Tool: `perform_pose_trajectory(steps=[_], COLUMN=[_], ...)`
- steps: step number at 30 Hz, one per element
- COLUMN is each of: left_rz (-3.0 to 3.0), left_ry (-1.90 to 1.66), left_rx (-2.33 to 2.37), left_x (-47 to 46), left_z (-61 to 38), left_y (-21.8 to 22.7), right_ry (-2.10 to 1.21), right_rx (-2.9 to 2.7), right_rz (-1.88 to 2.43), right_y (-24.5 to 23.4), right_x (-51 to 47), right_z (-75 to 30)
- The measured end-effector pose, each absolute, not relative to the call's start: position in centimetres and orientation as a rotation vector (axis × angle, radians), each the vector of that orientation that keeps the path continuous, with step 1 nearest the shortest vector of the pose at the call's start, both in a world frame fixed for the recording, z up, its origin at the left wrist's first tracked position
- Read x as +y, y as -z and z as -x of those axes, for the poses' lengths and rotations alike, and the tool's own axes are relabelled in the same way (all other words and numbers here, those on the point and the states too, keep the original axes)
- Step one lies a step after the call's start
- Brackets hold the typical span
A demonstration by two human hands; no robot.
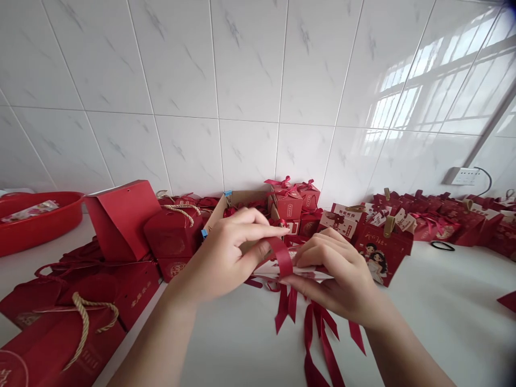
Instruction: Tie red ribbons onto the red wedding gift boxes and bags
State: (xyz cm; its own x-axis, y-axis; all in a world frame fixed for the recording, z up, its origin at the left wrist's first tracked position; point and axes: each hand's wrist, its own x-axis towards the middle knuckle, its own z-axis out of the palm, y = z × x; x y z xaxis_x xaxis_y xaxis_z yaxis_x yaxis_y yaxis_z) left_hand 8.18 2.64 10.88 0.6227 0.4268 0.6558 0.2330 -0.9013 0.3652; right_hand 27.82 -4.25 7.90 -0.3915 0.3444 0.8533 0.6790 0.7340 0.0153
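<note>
A dark red satin ribbon arches between my hands in the middle of the head view. My left hand pinches its upper end between thumb and fingers. My right hand is closed around a flat red-and-white folded card box, the thumb in front near the ribbon's lower part. Most of that piece is hidden behind my fingers. Several more red ribbon strips hang or lie below my right hand on the white table.
Red gift boxes with rope handles crowd the left. An open cardboard box and small bow-topped boxes stand behind. Printed red boxes line the right. A red basin sits far left; a black ring lies right.
</note>
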Motion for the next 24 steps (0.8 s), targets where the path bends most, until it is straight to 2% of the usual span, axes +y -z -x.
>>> perform_pose_trajectory(steps=[3, 6, 10, 16, 24], left_rz=[-2.239, -2.034, -2.061, -2.2, -1.955], left_ry=[-1.242, -1.08, -0.872, -0.9, -0.879], left_rx=[0.544, 0.506, 0.416, 0.448, 0.493], left_x=[2.1, 1.6, 1.0, 0.9, 0.3], left_z=[-8.7, -8.9, -8.5, -8.3, -9.0], left_y=[-10.9, -11.3, -12.0, -12.2, -11.7], right_ry=[0.452, 0.375, 0.195, 0.121, 0.047], right_rx=[-1.995, -1.969, -1.909, -1.882, -1.888], right_rz=[0.741, 0.724, 0.686, 0.629, 0.558], right_y=[-8.0, -8.0, -7.8, -7.6, -7.0], right_x=[-4.6, -4.7, -4.5, -4.2, -4.0], right_z=[-27.9, -28.2, -28.6, -28.6, -28.7])
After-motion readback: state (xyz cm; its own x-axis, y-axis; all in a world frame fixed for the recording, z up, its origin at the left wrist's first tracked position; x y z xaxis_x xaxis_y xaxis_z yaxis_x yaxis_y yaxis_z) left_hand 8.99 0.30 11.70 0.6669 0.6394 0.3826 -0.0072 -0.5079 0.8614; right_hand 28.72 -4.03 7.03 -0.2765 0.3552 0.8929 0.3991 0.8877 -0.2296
